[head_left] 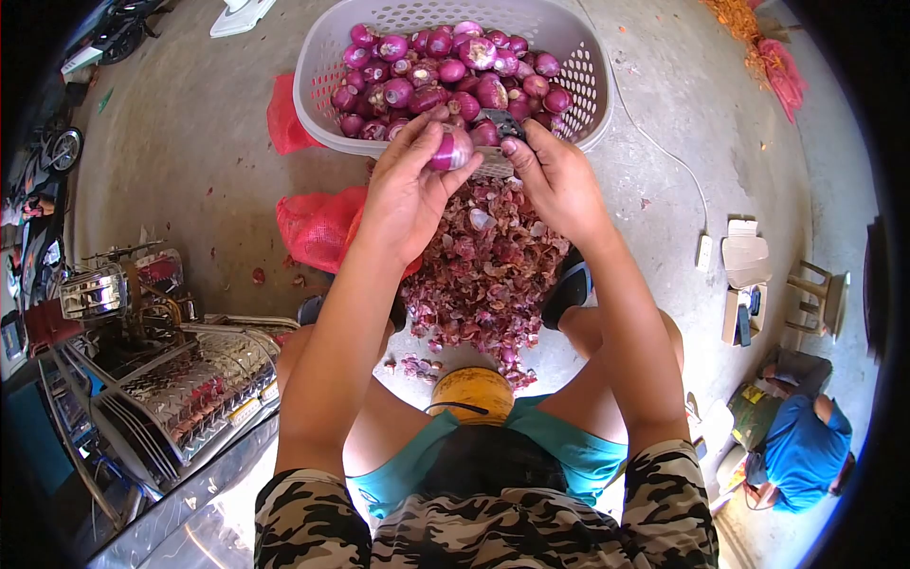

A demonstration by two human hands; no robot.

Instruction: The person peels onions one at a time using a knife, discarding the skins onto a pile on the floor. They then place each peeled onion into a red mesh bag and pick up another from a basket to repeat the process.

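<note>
A red onion (453, 150), partly bare of its papery skin, rests in my left hand (403, 185), held between thumb and fingers. My right hand (559, 180) grips a small dark tool (502, 125), perhaps a knife, close to the onion's right side; its working end is hard to make out. Both hands are over the near rim of a grey plastic basket (313, 90), which is piled with peeled red onions (445, 71). Under my hands a heap of dry onion skins (488, 256) covers the floor between my feet.
Red mesh bags (322, 228) lie left of the skins. A yellow bucket (471, 394) is between my legs. Metal motorbike parts (180, 379) crowd the left. A white cable (664, 142) runs to a power strip (704, 251) on the right, near a cardboard box (744, 284) and a person (806, 450).
</note>
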